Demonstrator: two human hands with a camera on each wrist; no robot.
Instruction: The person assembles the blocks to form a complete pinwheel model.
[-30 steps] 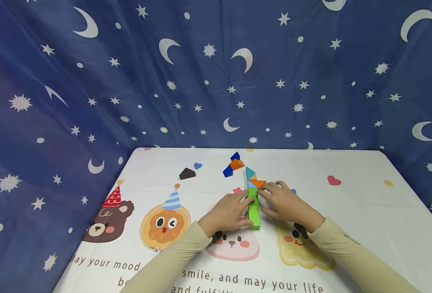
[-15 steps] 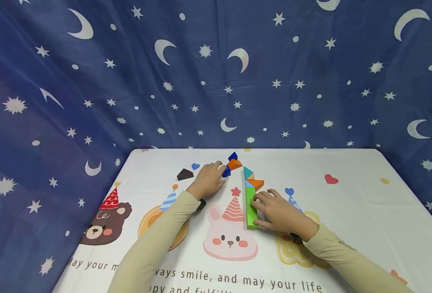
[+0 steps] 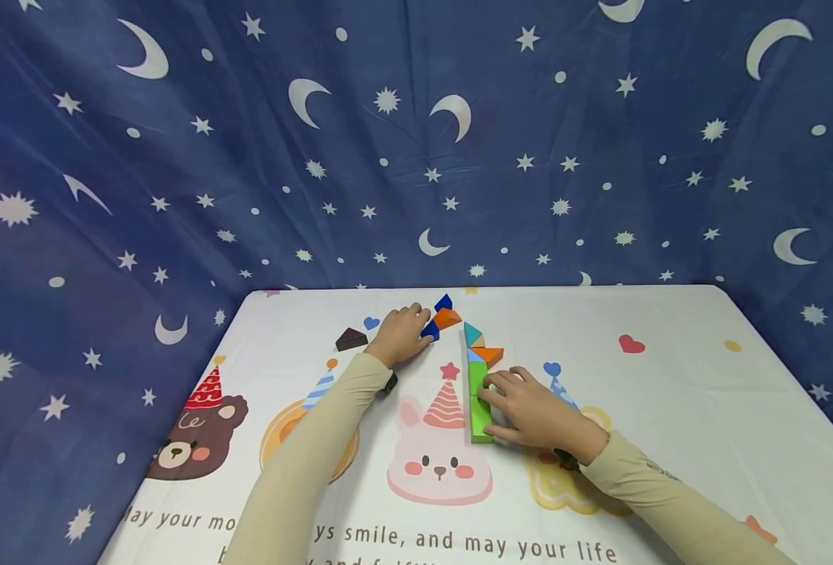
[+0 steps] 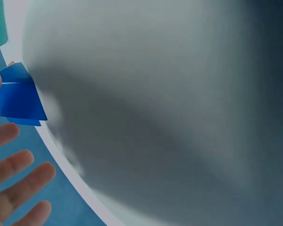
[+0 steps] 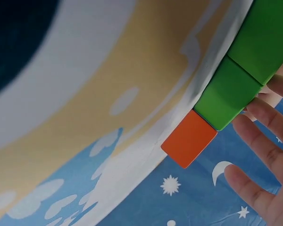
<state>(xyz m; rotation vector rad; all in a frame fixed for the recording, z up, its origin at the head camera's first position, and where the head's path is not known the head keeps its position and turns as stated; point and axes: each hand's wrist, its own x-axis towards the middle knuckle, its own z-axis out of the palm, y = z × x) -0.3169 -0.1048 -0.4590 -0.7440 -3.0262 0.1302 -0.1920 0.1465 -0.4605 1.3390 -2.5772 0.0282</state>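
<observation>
Near the back of the table, my left hand (image 3: 398, 333) is beside a dark blue block (image 3: 431, 330), fingertips right at it. In the left wrist view its fingers are extended and spread, with the thumb tip overlapping the edge of the blue block (image 4: 21, 101). An orange block (image 3: 448, 318) and another dark blue block (image 3: 444, 302) adjoin it. My right hand (image 3: 532, 408) rests with extended fingers along two green blocks (image 3: 478, 378), laid end to end. Beyond them are a light blue piece (image 3: 474, 356), an orange triangle (image 3: 489, 356), a tan piece (image 3: 478, 342) and a teal triangle (image 3: 471, 334).
A dark brown triangular block (image 3: 351, 340) lies left of my left hand. The white tablecloth (image 3: 685, 392) carries printed animals, hearts and lettering. A dark blue curtain (image 3: 501, 212) with moons and stars stands behind the table's back edge.
My left hand has left the green blocks and moved back and left to the dark blue block. My right hand stays at the green blocks. The head view has shifted slightly.
</observation>
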